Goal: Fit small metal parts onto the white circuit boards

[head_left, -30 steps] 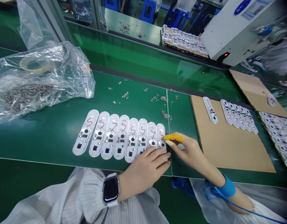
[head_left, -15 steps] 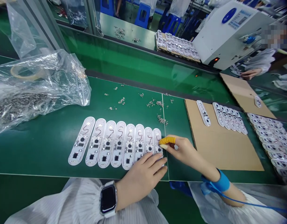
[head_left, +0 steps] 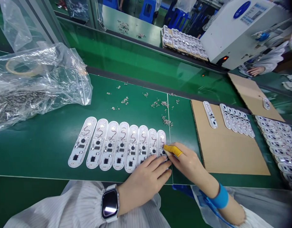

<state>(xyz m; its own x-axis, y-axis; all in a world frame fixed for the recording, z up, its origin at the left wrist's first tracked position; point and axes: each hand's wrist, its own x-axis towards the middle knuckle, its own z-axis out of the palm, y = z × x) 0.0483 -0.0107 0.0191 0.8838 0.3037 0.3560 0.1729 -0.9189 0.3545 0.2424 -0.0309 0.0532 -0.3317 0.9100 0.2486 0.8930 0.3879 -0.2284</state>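
Several white oval circuit boards (head_left: 109, 145) with black chips and thin wires lie side by side in a row on the green table. Over the lower ends of the boards on the right, my left hand (head_left: 147, 175) rests flat with its fingers a little apart. My right hand (head_left: 185, 161), with a yellow finger cot (head_left: 173, 150) on its index finger, has thumb and index pinched together at the right edge of the rightmost board (head_left: 161, 139). What sits between those fingertips is hidden. Small metal parts (head_left: 166, 121) lie scattered beyond the row.
A clear plastic bag (head_left: 41, 82) full of small metal parts lies at the left. To the right, a cardboard sheet (head_left: 231, 152) carries more boards. Farther back are a low green barrier (head_left: 136, 57), a white machine (head_left: 233, 38) and another person's hand (head_left: 256, 71).
My right hand has shifted slightly down along the rightmost board, its pinch tilting lower. My left hand stays on the boards. The view has shifted slightly.
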